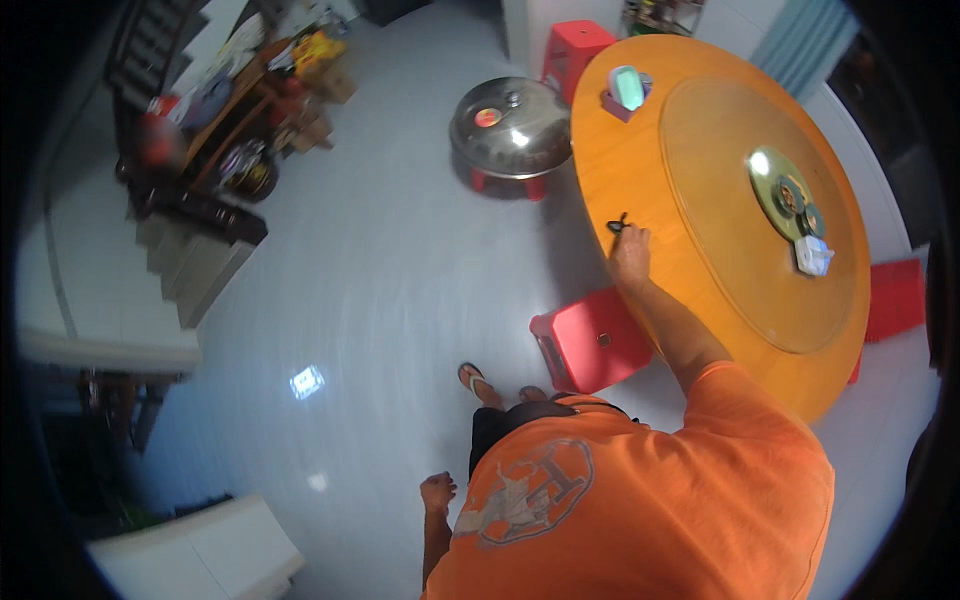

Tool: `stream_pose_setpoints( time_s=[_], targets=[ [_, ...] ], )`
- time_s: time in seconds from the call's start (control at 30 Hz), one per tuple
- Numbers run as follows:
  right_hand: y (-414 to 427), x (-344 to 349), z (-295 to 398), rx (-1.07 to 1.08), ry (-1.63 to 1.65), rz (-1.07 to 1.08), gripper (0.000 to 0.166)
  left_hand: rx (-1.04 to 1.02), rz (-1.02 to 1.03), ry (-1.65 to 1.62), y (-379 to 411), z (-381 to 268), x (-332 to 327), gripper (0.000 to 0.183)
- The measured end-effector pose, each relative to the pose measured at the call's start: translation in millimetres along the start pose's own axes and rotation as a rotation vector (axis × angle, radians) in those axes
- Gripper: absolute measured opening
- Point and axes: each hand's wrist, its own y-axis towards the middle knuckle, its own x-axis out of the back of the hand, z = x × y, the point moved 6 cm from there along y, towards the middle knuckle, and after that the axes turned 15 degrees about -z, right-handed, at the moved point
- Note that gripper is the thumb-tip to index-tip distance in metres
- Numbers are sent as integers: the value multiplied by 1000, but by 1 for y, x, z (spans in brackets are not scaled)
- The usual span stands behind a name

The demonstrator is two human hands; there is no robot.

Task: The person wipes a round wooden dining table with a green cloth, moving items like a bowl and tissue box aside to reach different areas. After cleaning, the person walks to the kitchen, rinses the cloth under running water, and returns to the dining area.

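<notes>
My right hand (632,251) reaches over the near-left edge of a round wooden table (622,169). Its fingers are closed on a small black object (617,224), whose dark ends stick out past them; its exact kind is too small to tell. Down by my side hangs my left hand (438,491), loosely curled, with nothing visible in it. Below my right forearm stands a red plastic stool (592,337), partly under the table's edge.
On the table's glass turntable (720,202) are a green tray (766,180) with small dishes and a tissue pack (813,256). A mint-green container (627,88) sits in a purple box (619,109). Beyond are a domed metal cover (510,135), another red stool (577,37) and stairs (202,281).
</notes>
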Motion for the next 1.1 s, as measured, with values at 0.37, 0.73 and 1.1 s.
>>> stream_pose_setpoints(
  time_s=[0.37, 0.73, 1.1],
  targets=[
    [5, 17, -24, -320, -220, 1, 18, -328, 253, 485, 246, -205, -12, 26],
    [-38, 56, -101, -651, -608, -221, 17, -728, 124, 621, 463, -502, -111, 37],
    [45, -8, -40, -399, -425, -230, 12, -1159, 437, 826, 371, -715, -345, 35]
  ],
)
